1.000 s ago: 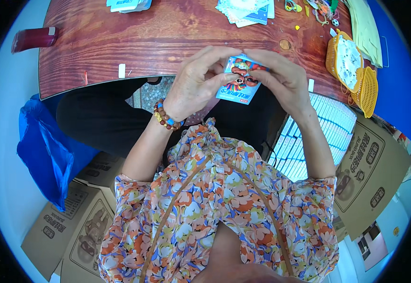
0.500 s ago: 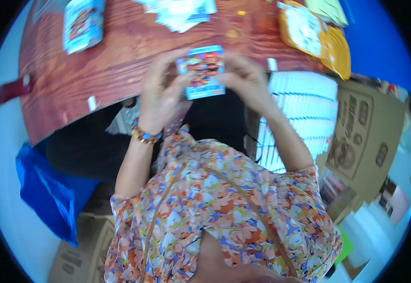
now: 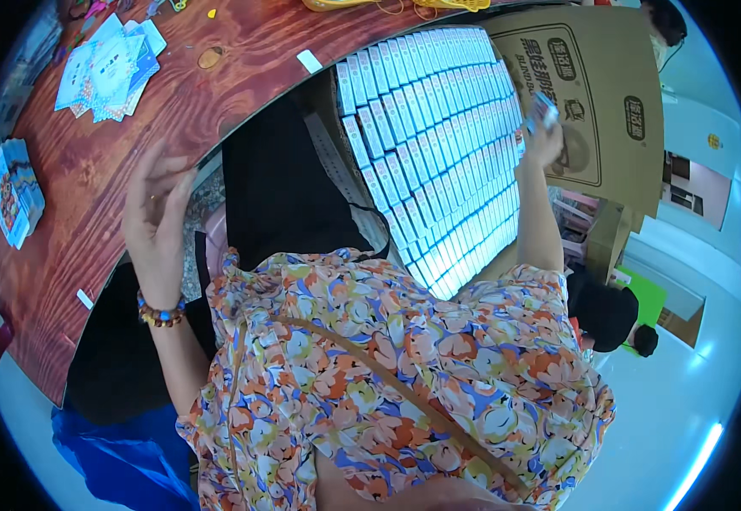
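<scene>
My right hand (image 3: pixel 544 146) reaches out to the right with a small light-blue printed box (image 3: pixel 543 111) gripped in its fingers. It is over the far right side of a carton packed with rows of small white-and-blue boxes (image 3: pixel 434 128), close to the carton's brown flap (image 3: pixel 617 111). My left hand (image 3: pixel 156 209), a beaded bracelet at its wrist, hovers by the edge of the red-brown wooden table (image 3: pixel 243 51). Its fingers are apart and hold nothing.
On the table lie a fanned heap of blue-white cards (image 3: pixel 111 72) and a stack of flattened printed boxes (image 3: pixel 14 192). Yellow baskets (image 3: pixel 451 3) stand at the far edge. A blue bag (image 3: pixel 123 447) hangs at lower left. Other people (image 3: pixel 604 311) show at right.
My hands have parted from around the small box. The right hand has carried it rightward over the carton, the left has let go, and the view has turned right.
</scene>
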`<state>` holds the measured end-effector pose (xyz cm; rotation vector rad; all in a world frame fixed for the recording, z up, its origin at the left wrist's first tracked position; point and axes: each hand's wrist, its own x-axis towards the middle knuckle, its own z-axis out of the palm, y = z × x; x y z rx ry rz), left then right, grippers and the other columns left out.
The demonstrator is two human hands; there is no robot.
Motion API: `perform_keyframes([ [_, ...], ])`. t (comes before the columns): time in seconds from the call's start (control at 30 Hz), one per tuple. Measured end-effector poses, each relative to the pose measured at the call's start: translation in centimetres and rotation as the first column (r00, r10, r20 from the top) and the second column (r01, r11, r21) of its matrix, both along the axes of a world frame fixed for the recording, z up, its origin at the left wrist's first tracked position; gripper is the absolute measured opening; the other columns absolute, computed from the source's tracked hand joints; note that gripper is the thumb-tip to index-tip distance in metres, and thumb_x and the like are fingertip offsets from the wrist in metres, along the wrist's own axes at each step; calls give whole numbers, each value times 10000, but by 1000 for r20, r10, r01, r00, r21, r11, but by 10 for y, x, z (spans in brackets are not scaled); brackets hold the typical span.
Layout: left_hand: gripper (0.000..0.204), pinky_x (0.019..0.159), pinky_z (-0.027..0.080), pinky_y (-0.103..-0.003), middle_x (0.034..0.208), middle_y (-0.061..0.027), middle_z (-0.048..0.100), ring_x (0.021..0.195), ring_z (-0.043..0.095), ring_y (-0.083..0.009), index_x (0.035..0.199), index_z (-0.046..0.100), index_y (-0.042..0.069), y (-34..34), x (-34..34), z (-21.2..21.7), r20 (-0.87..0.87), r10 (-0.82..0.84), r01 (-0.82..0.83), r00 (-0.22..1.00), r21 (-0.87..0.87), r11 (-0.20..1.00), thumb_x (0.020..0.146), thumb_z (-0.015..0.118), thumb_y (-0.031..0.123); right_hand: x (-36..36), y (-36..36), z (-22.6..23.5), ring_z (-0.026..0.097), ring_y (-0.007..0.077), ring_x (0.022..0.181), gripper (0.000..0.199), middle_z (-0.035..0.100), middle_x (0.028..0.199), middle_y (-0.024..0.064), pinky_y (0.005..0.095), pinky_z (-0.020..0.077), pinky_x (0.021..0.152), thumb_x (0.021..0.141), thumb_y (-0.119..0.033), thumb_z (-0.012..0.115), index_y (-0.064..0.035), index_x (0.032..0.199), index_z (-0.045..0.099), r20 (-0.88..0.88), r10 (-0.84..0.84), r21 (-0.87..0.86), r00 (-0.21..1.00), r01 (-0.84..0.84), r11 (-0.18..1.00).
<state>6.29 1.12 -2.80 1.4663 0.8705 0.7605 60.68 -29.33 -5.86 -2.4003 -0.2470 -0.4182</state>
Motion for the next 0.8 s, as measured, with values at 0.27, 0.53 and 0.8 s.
perform_keyframes([
  [0.27, 437, 876, 508, -275, 1141, -86, 649, 1001, 628, -122, 1376, 540, 35, 0, -10, -5, -73, -17, 16, 997, -21, 1000, 946, 610, -4, 35, -118, -28, 693, 371, 892, 364, 725, 974, 175, 468, 529, 797, 810, -314, 734, -122, 1120, 716, -67, -155, -549, 986, 93, 830],
  [0.53, 416, 879, 506, -282, 1142, -90, 640, 988, 628, -129, 1351, 556, 34, -6, 11, 12, -243, -134, 142, 961, 16, 990, 941, 626, 15, 114, -142, -90, 686, 327, 938, 406, 716, 1003, 203, 406, 501, 849, 817, -176, 703, -65, 1206, 667, -607, 21, -420, 794, -343, 840],
  [0.8, 405, 857, 512, -278, 1135, -91, 640, 971, 633, -126, 1344, 556, 29, -10, 18, -15, -198, -171, 163, 965, -55, 985, 945, 622, 16, 164, -201, -96, 666, 390, 966, 347, 700, 1029, 226, 432, 499, 860, 908, -199, 559, -67, 1215, 653, -203, 101, -747, 974, -220, 627],
])
